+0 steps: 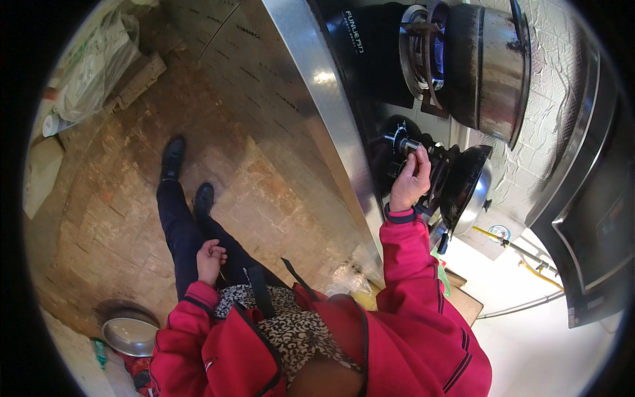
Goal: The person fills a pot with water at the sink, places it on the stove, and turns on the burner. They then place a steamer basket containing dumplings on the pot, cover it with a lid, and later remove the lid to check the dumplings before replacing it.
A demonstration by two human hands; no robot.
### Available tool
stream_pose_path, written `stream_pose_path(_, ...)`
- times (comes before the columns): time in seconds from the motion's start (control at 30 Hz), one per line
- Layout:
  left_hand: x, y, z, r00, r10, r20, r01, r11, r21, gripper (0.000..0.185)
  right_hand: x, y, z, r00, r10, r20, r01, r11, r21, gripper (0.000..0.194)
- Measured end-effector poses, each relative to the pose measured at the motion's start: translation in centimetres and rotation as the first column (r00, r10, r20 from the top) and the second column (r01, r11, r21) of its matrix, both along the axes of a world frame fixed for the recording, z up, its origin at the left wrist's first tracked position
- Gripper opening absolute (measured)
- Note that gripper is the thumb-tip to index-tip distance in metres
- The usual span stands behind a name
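My right hand (412, 179) pinches a silver control knob (410, 145) between thumb and fingers, on the front of a black gas stove (372, 54). Beside that hand, a dark wok (459, 188) with a shiny metal lid (477, 201) rests over the nearer burner. Blue flame (438, 54) shows at the farther burner, beneath a large soot-stained metal pot (488, 69). Whether the wok's burner is lit cannot be seen. My left hand (210, 260) hangs in front of my thigh, its fingers loosely curled around nothing.
A steel counter edge (317, 84) runs along the stove's front. The range hood (595, 198) juts out at right, near a yellow-handled gas pipe (531, 258). On the brick floor (129, 198) sits a metal basin (130, 337). Plastic bags (99, 64) lie at upper left.
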State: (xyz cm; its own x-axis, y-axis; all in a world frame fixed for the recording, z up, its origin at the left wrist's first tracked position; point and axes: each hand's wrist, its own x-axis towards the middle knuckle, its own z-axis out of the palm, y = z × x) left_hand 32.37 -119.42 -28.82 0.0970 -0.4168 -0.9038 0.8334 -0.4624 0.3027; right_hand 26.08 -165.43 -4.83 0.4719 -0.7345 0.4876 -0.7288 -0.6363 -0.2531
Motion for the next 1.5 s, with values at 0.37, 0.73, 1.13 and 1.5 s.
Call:
stream_pose_path(0.37,0.6,0.5,0.0,1.000,-0.010,0.014,0.010,1.000,-0.001,0.026,0.5,0.6,0.2,0.995,-0.070,-0.073,0.066,0.996,-0.058,0.023)
stream_pose_path(0.73,1.5,0.6,-0.1,1.000,-0.009,0.007,0.009,1.000,0.002,0.025,0.7,0.7,0.1,0.994,-0.098,-0.039,0.096,0.994,-0.045,0.024)
stream_pose_path(1.13,4.1,-0.2,0.3,0.999,-0.039,0.008,0.039,0.999,-0.004,0.025,1.1,0.6,0.0,0.995,-0.099,-0.020,0.097,0.992,-0.075,0.025)
stream_pose_path(1.5,10.4,-2.0,1.2,0.914,-0.371,0.167,0.381,0.924,-0.033,0.019,0.5,1.3,1.1,0.983,-0.181,0.004,0.181,0.981,-0.068,0.021)
